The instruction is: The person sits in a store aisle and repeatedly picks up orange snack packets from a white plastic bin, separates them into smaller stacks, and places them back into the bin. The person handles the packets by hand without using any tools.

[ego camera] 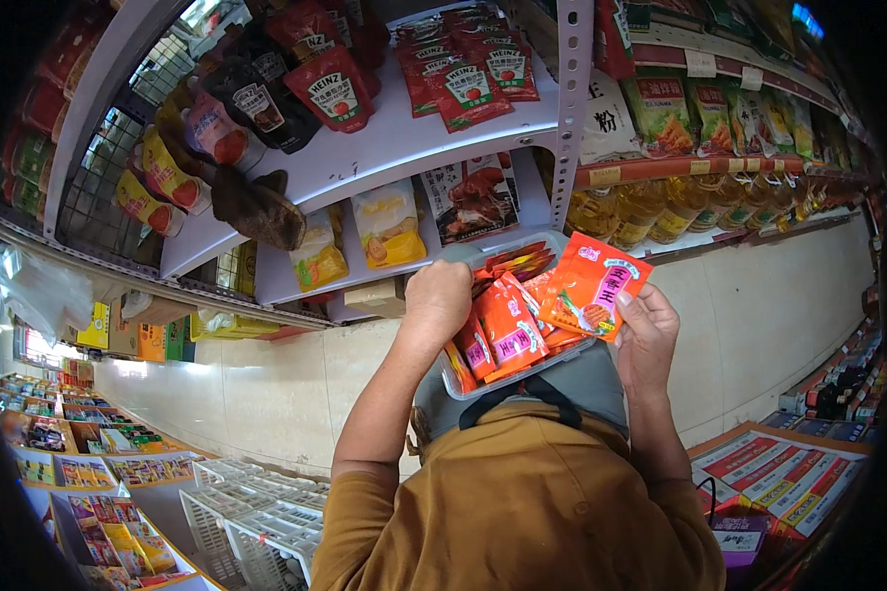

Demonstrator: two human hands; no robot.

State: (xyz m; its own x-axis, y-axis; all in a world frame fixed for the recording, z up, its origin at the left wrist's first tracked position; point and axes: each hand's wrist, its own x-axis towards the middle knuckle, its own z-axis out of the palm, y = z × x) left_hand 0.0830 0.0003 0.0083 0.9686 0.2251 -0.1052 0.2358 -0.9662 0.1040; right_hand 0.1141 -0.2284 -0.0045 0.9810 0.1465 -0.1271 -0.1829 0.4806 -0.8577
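A clear plastic container point(454, 380) filled with red and orange seasoning packets point(508, 325) rests on my lap. My left hand point(439, 299) is closed at the container's upper left edge, its back turned to the camera; whether its fingers grip the rim or a packet is hidden. Between thumb and fingers, my right hand point(647, 321) holds one orange-red seasoning packet point(591, 288) by its lower right edge, tilted, over the container's right side.
In front stands a white metal shelf point(429, 148) with Heinz ketchup pouches point(330, 90), flat ketchup packets point(469, 92) and a brown furry item point(255, 207). Oil bottles point(639, 210) line a shelf at right. White plastic crates point(266, 510) stand lower left, stacked cartons point(776, 473) lower right.
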